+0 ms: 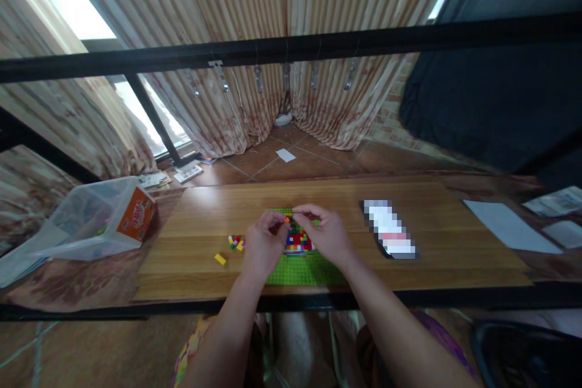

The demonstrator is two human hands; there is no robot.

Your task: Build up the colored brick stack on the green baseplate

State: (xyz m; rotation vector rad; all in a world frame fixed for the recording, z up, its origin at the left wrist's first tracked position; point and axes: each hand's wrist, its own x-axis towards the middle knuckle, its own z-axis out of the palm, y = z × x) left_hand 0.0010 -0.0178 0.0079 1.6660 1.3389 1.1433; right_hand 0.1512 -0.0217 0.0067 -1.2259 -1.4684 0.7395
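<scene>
Bricks [236, 242] in mixed colours lie loose on the wooden bench [182, 224], just beside the left hand [266, 242], with a single yellow brick [220, 259] nearer the front edge. Well to the right, a phone [390, 230] lies flat, its screen pixelated, and a white sheet [509, 225] sits past it at the bench's right end. A black rail [273, 48] with clear hooks hanging from it crosses in front of the striped curtains [245, 6]. At the left end, a translucent plastic box [95, 218] with an orange label [136, 214] holds a few small coloured pieces, blurred through its wall. Between the forearms is the green baseplate [300, 271], bearing a patch of multicoloured bricks [297, 240] that the hands partly cover. The left hand pinches a small orange brick [287, 219] above that patch; the right hand [325, 233] curls its fingertips at the far edge, though whether they grip anything I cannot tell.
</scene>
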